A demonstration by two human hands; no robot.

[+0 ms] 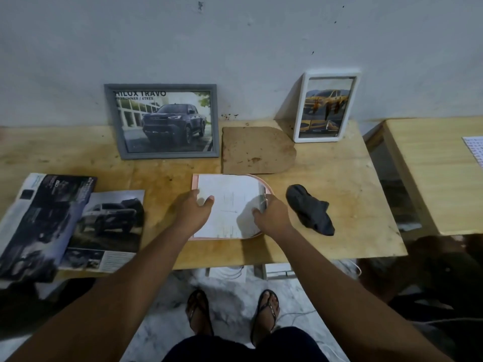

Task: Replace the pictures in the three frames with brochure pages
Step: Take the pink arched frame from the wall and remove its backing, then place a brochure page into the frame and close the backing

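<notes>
Holding a white page (pixel 230 205) on the pink frame (pixel 194 180), left hand (pixel 192 211) flat, right hand (pixel 273 216) pinching the page's edge

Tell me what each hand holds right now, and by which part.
The right hand pinches the white page at its curved right edge, over the pink frame. The left hand only presses the page's left side, holding nothing.
</notes>
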